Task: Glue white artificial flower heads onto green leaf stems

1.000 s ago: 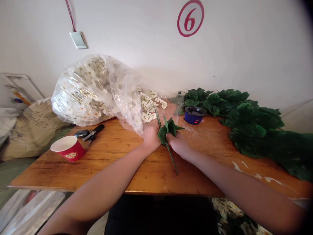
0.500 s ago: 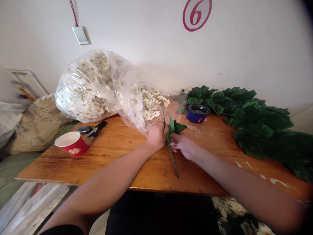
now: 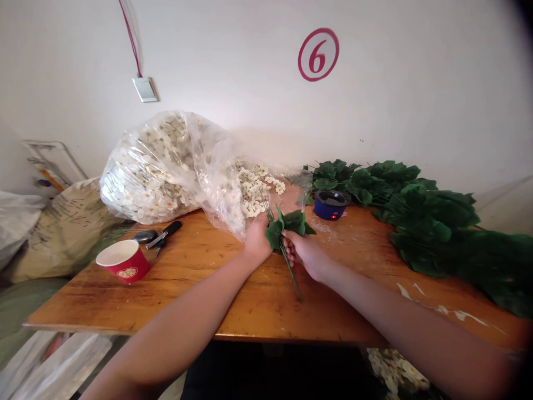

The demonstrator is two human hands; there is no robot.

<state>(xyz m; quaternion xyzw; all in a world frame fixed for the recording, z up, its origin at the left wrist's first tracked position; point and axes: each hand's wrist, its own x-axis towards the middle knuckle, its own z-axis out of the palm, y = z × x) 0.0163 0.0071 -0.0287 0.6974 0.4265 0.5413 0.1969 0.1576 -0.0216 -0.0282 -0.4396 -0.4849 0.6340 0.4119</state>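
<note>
A green leafy stem (image 3: 291, 222) is held between my two hands above the middle of the wooden table (image 3: 183, 289). My left hand (image 3: 258, 239) is closed around its left side, partly hidden by leaves, with thin stems sticking up beyond the fingers. On the right, my right hand (image 3: 306, 254) pinches the stems just below the leaves, fingers curled. One long stem end points down toward the table's front edge. Just behind the hands lie white flowers (image 3: 254, 189), spilling from a clear plastic bag (image 3: 154, 172).
Back right of my hands sits a blue pot (image 3: 330, 205) with a small red light. Green leaf bunches (image 3: 437, 211) line the right side. At left are a red and white paper cup (image 3: 127, 264) and scissors (image 3: 166, 230). A wall rises behind.
The view has tilted up, so the table and the objects on it sit lower. The leaves have spread out to the left, over my left hand's fingers, and both hands still hold the stems.
</note>
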